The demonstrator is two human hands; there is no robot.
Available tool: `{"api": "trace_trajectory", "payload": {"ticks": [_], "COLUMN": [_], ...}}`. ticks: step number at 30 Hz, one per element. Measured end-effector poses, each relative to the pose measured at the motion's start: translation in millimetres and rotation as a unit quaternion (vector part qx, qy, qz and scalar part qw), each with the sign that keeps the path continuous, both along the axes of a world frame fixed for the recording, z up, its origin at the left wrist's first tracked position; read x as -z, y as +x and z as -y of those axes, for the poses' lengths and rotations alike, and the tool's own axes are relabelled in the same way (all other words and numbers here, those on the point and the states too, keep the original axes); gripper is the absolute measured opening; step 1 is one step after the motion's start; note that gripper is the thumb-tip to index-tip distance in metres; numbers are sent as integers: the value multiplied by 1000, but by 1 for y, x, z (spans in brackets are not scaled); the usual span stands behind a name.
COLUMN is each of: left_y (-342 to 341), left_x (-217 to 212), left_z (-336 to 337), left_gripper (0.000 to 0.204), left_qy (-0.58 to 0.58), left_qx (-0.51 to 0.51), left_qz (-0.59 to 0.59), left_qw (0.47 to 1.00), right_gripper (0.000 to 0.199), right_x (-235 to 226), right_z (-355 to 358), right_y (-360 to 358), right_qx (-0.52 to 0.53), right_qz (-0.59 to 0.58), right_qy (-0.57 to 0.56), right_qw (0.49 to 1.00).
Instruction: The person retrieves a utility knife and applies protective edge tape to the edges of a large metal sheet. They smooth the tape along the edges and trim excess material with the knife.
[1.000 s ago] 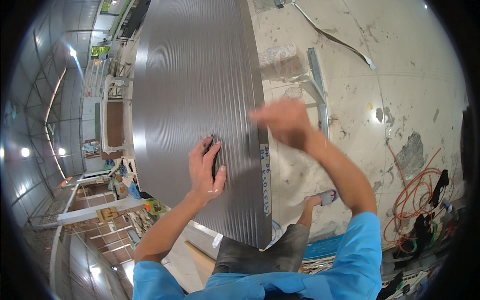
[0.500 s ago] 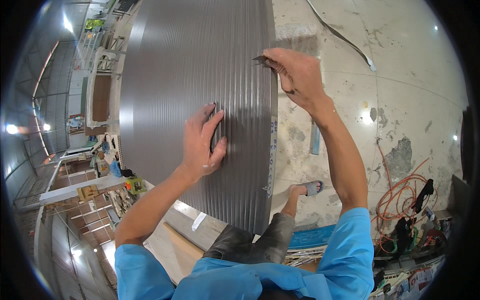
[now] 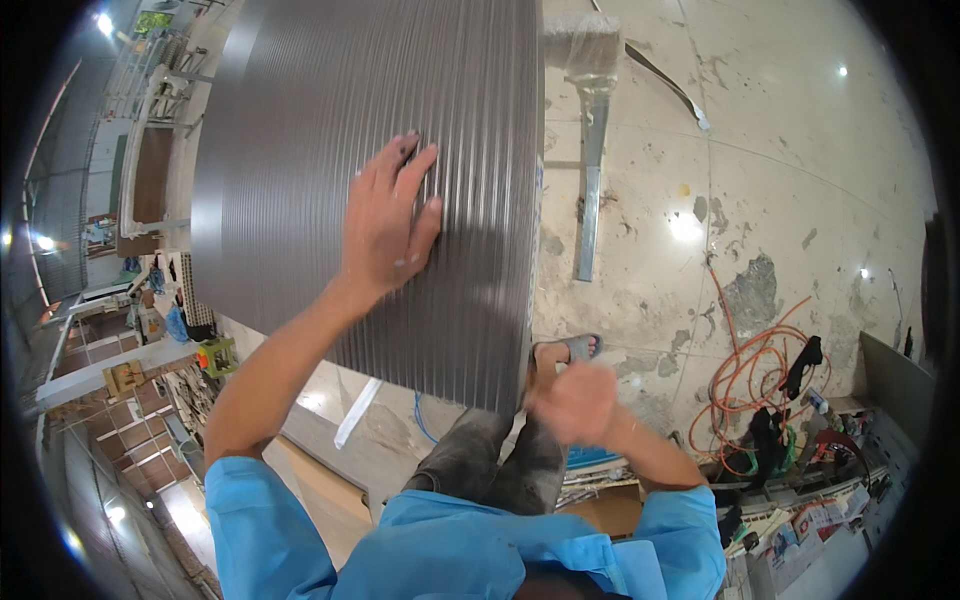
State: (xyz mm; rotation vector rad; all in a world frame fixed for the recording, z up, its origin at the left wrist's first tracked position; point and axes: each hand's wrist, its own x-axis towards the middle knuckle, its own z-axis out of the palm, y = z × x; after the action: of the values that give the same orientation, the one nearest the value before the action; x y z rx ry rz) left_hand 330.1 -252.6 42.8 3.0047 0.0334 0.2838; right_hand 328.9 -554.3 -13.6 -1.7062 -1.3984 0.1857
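From my distant place I saw the ribbed panel [image 3: 290, 170], dark grey-brown and shiny, which filled the upper middle of the view and ended just before the person's trousers [image 3: 465, 455]. The left hand [image 3: 385, 220] was laid open on its top, palm down, with the fingers pointing away from the body. The right hand [image 3: 578, 403] was beside the near right corner of the panel. It was strongly blurred, so I could not tell whether it was closed, or gripped something.

Around this corner the space was rather narrow: a sandalled foot [image 3: 577, 348] stood on the floor [image 3: 640, 320] just beyond the right hand. To the right of the panel there were a grey metal bar [image 3: 589, 225] and, farther up, a bundle wrapped in clear plastic [image 3: 585, 50]. A dark strip [image 3: 665, 84] lay near this bundle. An orange hose [image 3: 722, 305] was lying in loose coils, well apart from the panel, with a black cloth [image 3: 803, 367] at its side. Below the panel's near edge I noticed a white strip [image 3: 357, 412] and a thin blue cable [image 3: 421, 417].
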Motion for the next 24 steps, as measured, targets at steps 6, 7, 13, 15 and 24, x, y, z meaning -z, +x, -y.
{"api": "trace_trajectory", "payload": {"ticks": [6,7,13,15,24], "left_y": [-12,-13,-14,-12,-118], "left_x": [9,13,17,11,-9], "left_z": [-2,-3,-3,6,105], "left_gripper": [49,49,50,51,61], "left_qy": [7,9,7,6,31], "left_qx": [17,22,25,21,344], "left_qz": [45,53,53,45,-131], "left_qw": [999,998,998,999,929], "right_gripper": [29,28,14,11,13], "right_x": [16,22,33,36,61], "right_z": [-75,-79,-18,16,82], "right_y": [88,89,-18,-81,-170], "right_qx": [198,192,98,28,387], "right_qz": [-74,-49,81,43,-457], "right_qy": [176,221,204,164,170], "right_qw": [961,955,971,985,782]}}
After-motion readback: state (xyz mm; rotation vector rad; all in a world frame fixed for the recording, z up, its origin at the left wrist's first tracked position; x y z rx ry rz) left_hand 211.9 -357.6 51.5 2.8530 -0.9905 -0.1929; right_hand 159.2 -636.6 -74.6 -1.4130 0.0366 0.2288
